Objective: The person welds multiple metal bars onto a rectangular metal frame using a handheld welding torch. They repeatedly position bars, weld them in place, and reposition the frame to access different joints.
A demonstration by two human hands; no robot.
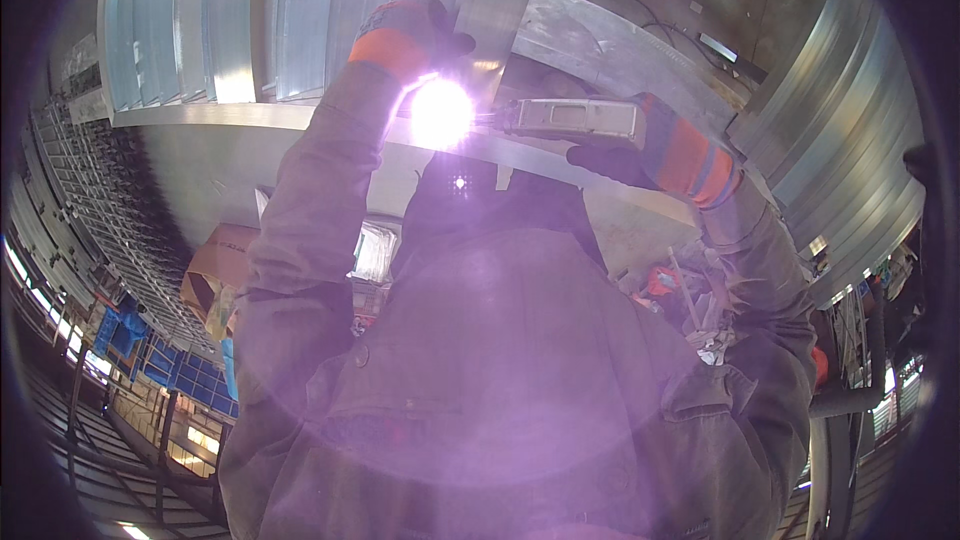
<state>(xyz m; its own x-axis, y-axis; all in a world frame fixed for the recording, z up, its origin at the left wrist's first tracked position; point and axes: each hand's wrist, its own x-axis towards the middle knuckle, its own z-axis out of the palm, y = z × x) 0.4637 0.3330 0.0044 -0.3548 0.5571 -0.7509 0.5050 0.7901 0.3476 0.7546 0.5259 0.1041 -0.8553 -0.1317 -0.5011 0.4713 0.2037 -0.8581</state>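
Note:
My left hand [420,32], in a grey and orange work glove, is closed and lies against the ribbed silver metal panels [315,15]. What its fingers hold, if anything, is hidden. On the right, my right hand [680,150], gloved the same way, wraps the rear of a grey, box-shaped handheld welding gun [580,118]. Its front end points left, into an intense white-violet glare [442,113] just below my left hand. The glare hides the gun's tip and the metal there. A pale flat metal strip [220,116] runs along the panels' near edge.
More ribbed metal sheets [850,130] stand at the right. A flat metal plate [620,50] and dark cables [665,25] lie beyond the gun. Along the left are stacked metal racks [120,200] and a cardboard box [222,265]. Crumpled scraps [705,315] lie below my right arm.

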